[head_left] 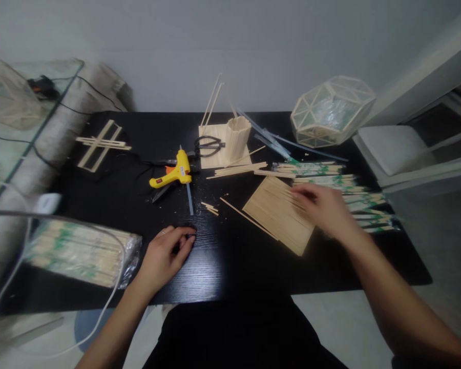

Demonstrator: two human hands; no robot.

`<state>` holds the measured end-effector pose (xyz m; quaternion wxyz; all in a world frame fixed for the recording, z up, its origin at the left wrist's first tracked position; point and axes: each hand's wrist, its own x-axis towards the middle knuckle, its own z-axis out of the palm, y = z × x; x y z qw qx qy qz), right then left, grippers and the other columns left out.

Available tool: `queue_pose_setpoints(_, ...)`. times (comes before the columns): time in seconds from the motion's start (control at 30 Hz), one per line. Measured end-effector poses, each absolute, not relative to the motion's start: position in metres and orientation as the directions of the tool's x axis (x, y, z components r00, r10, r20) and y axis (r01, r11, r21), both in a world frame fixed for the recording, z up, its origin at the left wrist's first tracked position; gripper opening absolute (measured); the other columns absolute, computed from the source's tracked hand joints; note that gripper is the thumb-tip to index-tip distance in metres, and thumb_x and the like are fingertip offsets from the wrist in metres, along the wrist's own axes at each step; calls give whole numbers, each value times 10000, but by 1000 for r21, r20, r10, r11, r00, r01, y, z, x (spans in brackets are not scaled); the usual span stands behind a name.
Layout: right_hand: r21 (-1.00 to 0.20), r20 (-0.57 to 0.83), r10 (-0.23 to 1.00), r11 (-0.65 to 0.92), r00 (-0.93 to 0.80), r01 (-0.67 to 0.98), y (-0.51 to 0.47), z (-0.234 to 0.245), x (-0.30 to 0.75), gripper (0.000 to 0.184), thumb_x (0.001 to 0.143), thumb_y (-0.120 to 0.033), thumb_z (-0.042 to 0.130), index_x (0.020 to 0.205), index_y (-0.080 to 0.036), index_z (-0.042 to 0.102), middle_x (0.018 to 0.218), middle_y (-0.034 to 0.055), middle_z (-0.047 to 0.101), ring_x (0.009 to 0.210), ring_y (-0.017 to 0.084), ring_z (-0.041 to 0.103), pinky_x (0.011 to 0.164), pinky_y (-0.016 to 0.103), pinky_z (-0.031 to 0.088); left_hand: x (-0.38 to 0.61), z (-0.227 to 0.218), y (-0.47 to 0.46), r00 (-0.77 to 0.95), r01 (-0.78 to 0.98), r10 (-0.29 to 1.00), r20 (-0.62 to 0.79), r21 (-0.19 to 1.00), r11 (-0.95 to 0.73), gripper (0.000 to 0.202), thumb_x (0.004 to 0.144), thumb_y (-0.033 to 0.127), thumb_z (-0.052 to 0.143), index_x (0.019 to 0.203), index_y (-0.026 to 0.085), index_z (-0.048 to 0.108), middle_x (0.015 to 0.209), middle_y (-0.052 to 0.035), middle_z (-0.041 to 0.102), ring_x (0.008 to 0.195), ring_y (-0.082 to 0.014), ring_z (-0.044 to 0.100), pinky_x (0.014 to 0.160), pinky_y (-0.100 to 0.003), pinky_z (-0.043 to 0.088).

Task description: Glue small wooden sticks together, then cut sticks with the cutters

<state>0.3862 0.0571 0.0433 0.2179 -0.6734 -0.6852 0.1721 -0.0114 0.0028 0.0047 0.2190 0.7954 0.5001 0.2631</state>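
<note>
My right hand [325, 209] is over a flat square wooden panel [267, 207], its fingers closed on thin wooden sticks [288, 193] lying across it; exactly how many it grips is hidden. My left hand [167, 256] rests on the black table, thumb and forefinger curled together with nothing visible between them. A long thin stick [249, 219] lies along the panel's left edge. Several short stick pieces [210, 208] are on the table beyond my left hand. Farther back is a yellow hot glue gun [172, 171] with a clear glue stick in it.
A fluted holder of sticks [238, 138] stands on a wooden base [211, 162] beside black-handled scissors [209, 147]. Wrapped chopsticks [363, 202] lie at right, a geometric frame [332, 110] behind. A chopstick pack [77, 251] and white cable [13, 277] lie at left.
</note>
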Motion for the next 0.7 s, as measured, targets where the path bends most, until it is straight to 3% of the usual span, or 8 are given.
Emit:
queue_pose_setpoints(0.2, -388, 114, 991, 111, -71, 915, 58, 42, 381, 252, 930, -247, 538, 1001, -195, 774, 1037, 128, 789, 991, 327, 741, 885, 471, 557, -12, 5, 2, 363, 679, 911, 197, 614, -403, 136, 994, 273, 603, 1059, 205, 702, 694, 33, 586, 661, -139, 588, 681, -277, 490)
queue_pose_setpoints(0.47, -402, 24, 997, 73, -70, 913, 58, 38, 383, 251, 890, -355, 665, 1053, -188, 758, 1025, 119, 780, 910, 310, 734, 823, 445, 558, -14, 1, 1, 345, 665, 926, 155, 656, -357, 149, 986, 285, 608, 1065, 214, 714, 707, 29, 584, 676, -134, 581, 695, -273, 479)
queue_pose_setpoints(0.7, -337, -56, 994, 69, -93, 939, 62, 41, 382, 240, 868, -292, 669, 1067, -174, 733, 1011, 119, 759, 909, 306, 718, 824, 438, 551, -14, 14, 8, 160, 513, 981, -112, 858, 14, 235, 953, 431, 645, 1016, 220, 728, 678, 43, 539, 621, -114, 529, 584, -230, 427)
